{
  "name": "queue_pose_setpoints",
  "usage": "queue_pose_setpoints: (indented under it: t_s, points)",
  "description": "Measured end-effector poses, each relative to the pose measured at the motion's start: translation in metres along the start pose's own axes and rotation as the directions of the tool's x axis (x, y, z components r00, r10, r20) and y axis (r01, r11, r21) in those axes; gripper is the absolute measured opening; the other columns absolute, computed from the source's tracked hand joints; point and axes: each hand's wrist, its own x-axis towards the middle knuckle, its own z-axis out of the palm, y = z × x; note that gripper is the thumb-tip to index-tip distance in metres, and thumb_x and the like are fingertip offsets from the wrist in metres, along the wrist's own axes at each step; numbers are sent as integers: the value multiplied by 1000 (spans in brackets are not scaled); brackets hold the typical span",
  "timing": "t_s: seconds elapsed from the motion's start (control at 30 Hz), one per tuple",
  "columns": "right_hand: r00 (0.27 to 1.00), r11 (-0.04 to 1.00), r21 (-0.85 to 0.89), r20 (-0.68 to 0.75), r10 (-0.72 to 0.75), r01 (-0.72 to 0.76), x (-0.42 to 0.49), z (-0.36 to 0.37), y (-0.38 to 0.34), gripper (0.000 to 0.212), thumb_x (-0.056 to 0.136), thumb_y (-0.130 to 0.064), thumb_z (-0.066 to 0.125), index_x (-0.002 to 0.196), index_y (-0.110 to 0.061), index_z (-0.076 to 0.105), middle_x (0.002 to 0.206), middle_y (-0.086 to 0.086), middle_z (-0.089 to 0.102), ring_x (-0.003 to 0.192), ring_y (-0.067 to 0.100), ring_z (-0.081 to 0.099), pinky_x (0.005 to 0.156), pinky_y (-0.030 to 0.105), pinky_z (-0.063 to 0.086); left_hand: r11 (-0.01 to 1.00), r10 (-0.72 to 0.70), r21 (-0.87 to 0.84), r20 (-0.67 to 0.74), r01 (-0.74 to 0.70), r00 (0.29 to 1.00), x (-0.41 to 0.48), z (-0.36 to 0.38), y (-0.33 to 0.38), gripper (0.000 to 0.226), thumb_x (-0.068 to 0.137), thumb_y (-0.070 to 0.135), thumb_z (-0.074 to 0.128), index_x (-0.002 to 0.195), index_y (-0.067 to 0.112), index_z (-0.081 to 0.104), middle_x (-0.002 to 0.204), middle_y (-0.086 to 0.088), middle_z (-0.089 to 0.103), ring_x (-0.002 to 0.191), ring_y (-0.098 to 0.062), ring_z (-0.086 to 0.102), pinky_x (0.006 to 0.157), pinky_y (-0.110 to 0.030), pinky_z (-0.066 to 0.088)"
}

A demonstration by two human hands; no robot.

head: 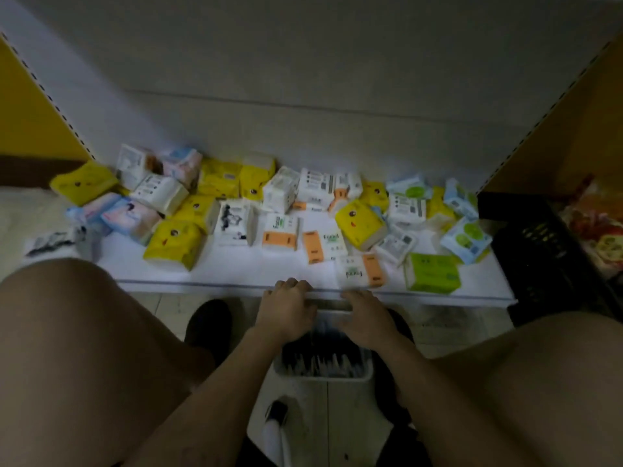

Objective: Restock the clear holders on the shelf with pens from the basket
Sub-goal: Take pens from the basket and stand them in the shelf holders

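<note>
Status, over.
Left hand curled at shelf edge, grip unclear; right hand flat over basket. Pens in basket, none held. Tissue packs crowd shelf.

Basket (323, 375): 1 pale, translucent plastic bin with a rectangular open top. It stands upright on the floor, just in front of the shelf's front edge and below it. Its far rim sits near the shelf lip.

Pens (323, 358): many thin dark and light sticks packed inside the basket, lying roughly lengthwise toward the shelf. They are blurred, so the count and colours are unclear.

Shelf (256, 267): 1 low, flat white board with a white back panel, set between 2 yellow side panels.
</note>
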Motion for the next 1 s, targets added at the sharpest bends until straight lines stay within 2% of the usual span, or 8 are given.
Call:
queue_pose_setpoints:
  t_s: [0.13,0.27,0.33,0.47,0.57,0.73,0.87,1.0]
  points:
    - [988,999,35,153,11,-16,6,22,21,13,89,-25,61,95,-14,57,96,7,62,90,28,61,73,35,51,997,-64,-39,161,71,985,3,29,-15,41,90,38,54,125,19,53,127,-7,55,119,-29,51,94,-42,48]
    - [951,994,48,300,76,-95,7,40,42,36,93,-29,59,126,-13,53,115,6,59,102,26,59,86,31,50,982,-111,-109,347,157,931,13,62,-28,34,92,29,55,123,15,58,119,-8,62,104,-22,59,82,-31,51]
    - [924,990,43,367,106,-131,7,50,51,35,95,-29,58,128,-18,50,114,2,57,102,24,57,87,30,48,960,-135,-164,435,226,890,14,78,-34,25,94,23,56,115,10,61,112,-10,64,93,-18,59,72,-22,48]
    - [905,972,99,394,159,-214,12,61,67,46,93,-26,61,134,-9,50,133,11,52,114,25,53,86,23,42,933,-199,-156,527,324,826,13,110,-45,23,96,18,50,112,4,61,114,-17,62,105,-26,58,90,-32,48]
    - [899,940,169,383,214,-296,22,62,76,49,93,-24,62,138,-9,48,137,13,50,121,28,51,94,26,43,926,-238,-101,591,364,770,11,130,-48,28,97,20,46,117,5,59,117,-14,62,107,-25,57,83,-27,44]
    - [875,886,228,377,303,-405,35,67,95,42,93,-20,62,132,-6,54,130,15,54,111,24,56,75,16,41,846,-306,-179,607,502,733,22,150,-41,31,94,18,50,120,2,55,111,-16,59,95,-24,55,76,-28,49]
    - [835,844,251,432,340,-474,44,76,100,37,94,-16,60,128,-2,56,124,21,59,80,16,58,57,13,46,782,-331,-211,657,587,677,23,153,-40,34,96,18,52,126,2,52,121,-20,57,112,-32,55,97,-41,49]
    - [820,789,312,428,381,-529,49,80,100,34,96,-8,55,129,1,55,129,27,56,111,38,58,76,27,51,734,-344,-237,678,637,649,29,149,-41,37,98,17,49,131,-1,48,124,-20,55,113,-31,54,97,-36,47]
